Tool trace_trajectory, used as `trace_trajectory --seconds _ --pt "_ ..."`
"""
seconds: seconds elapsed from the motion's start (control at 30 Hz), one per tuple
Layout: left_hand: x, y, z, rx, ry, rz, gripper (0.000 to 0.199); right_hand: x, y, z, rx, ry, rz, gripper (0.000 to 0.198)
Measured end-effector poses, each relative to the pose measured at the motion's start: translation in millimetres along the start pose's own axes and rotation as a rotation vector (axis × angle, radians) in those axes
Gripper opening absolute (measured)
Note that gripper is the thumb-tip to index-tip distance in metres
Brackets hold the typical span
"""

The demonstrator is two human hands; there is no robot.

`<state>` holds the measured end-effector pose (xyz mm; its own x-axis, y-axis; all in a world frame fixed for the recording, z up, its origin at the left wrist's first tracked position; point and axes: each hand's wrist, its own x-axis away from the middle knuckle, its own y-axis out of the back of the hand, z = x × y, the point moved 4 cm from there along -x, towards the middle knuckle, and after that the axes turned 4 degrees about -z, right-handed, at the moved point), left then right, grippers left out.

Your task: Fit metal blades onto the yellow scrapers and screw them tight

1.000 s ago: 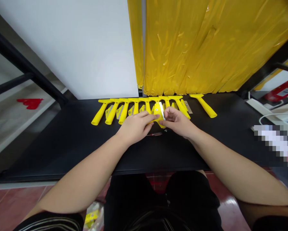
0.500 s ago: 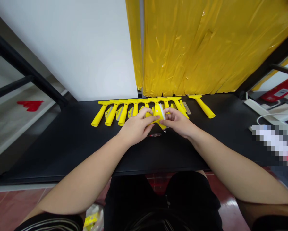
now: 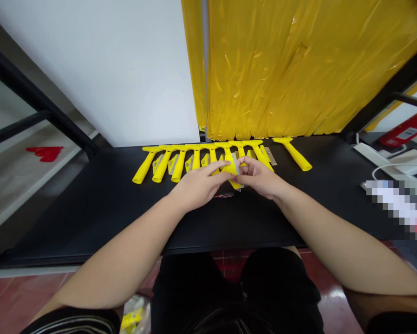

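Note:
In front of the row on the black table (image 3: 125,204), both hands are closed on one yellow scraper head (image 3: 232,167) with a pale metal blade along its right side. My left hand (image 3: 202,184) pinches it from the left, thumb and forefinger reaching over its face. My right hand (image 3: 259,176) has curled fingers and thumb at the blade edge. The fingers hide part of the piece. Below it lies a small screwdriver (image 3: 225,195) with a clear handle. Behind the hands stretch several yellow scraper handles (image 3: 162,164), with more bladed yellow heads (image 3: 173,162) between them.
One yellow handle (image 3: 297,157) lies apart on the right. White boxes and a cable (image 3: 386,168) sit at the right end. A white panel (image 3: 142,69) and yellow plastic sheeting (image 3: 281,69) stand behind. A red object (image 3: 44,153) rests on the left shelf.
My left hand has shifted slightly right, its thumb and forefinger now further across the scraper head. My right hand stays nearly in place at the blade.

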<state>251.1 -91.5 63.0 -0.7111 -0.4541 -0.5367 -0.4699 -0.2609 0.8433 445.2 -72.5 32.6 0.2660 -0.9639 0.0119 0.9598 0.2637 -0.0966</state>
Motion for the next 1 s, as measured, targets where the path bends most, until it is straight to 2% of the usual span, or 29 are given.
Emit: trace_trajectory --seconds 0.17,0.3,0.5,0.57,0.63,0.77,0.9,1.0 --pt "0 1 0 0.018 0.005 0.010 0.034 3 1 1 -0.044 -0.099 0.006 0.052" --pt "0 1 0 0.063 0.030 0.026 0.035 4 2 3 -0.059 -0.120 0.005 0.051" --pt "0 4 2 0.104 0.038 0.018 0.034 1 12 6 -0.037 -0.105 -0.036 0.030" --pt "0 5 3 0.109 0.047 0.022 0.033 0 18 6 0.059 -0.087 -0.052 0.027" --pt "0 6 5 0.107 0.064 0.025 0.033 1 24 8 0.257 -0.044 -0.032 0.024" --pt "0 9 6 0.127 0.097 0.023 0.034 5 26 10 0.725 0.123 0.123 0.006" --pt "-1 13 6 0.240 0.129 0.003 0.030 6 22 4 0.869 0.143 0.253 0.015" --pt "-2 17 8 0.366 0.159 -0.084 0.027 4 20 1 0.908 0.190 0.283 0.015"
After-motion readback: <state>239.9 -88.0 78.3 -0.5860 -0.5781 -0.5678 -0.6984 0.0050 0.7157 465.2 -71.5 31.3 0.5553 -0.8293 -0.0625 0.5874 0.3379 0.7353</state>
